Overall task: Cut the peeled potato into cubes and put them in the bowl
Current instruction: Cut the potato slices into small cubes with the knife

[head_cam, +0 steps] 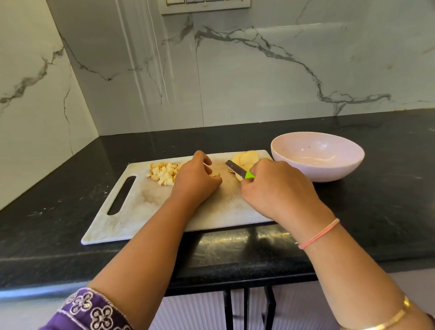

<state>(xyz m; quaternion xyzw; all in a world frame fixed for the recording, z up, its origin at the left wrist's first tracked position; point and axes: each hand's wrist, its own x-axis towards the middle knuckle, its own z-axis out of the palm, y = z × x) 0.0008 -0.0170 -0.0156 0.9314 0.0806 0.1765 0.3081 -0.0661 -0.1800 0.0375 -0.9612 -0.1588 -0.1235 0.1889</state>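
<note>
Potato slices [247,158] just beyond right hand [275,187], gripping knife [235,169], left hand [197,181] curled on piece [215,175]

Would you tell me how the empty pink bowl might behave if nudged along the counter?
The bowl looks empty, so it is probably light and easy to shift. Its rounded underside narrows toward the base, so it may rock if pushed at the rim. The glossy counter suggests it would slide.

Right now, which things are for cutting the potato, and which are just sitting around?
For the job: left hand, right hand gripping the knife, potato slices, potato cubes, cutting board, bowl with no cubes in it yet.

Just there: switch panel on the wall, cabinet handles under the counter.
</note>
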